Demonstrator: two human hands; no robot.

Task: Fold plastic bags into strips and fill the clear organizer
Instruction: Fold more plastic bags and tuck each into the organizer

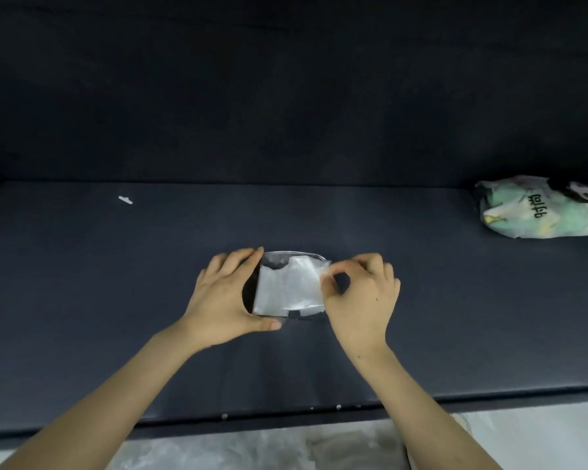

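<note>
Item: folded bag point(286, 290), white and translucent, creased into a short flat strip; it lies across the mouth of the organizer point(287, 254), mid-table and near the front edge. Whether it has dropped in or sits on the rim cannot be told, since the clear walls barely show. Organizer: oval, see-through, visible mainly as a bright rim at the far side and a faint line at the near side; contents beneath the bag not discernible. Left hand point(224, 300): spans the organizer's left end, fingers curled over the far rim, thumb laid along the near one, apparently to keep the light container from sliding while the strip goes in. Right hand point(364, 293): thumb and forefinger pinch the bag's right end, the other fingers arched above it, probably to keep the fold from springing open and to steer that end inside the wall. Step in hand, by judgement: seating a strip; thin film tends to unfold, so the pinch likely needs to hold until the strip is tucked. Support: dark table point(116, 283), dark backdrop behind. Other entries: printed sack point(540, 212), stuffed, pale green and white with dark lettering, at the far right, well apart from the hands; small white scrap point(125, 200) at the far left; pale plastic heap point(252, 449) below the front edge, possibly the supply awaiting folding.
</note>
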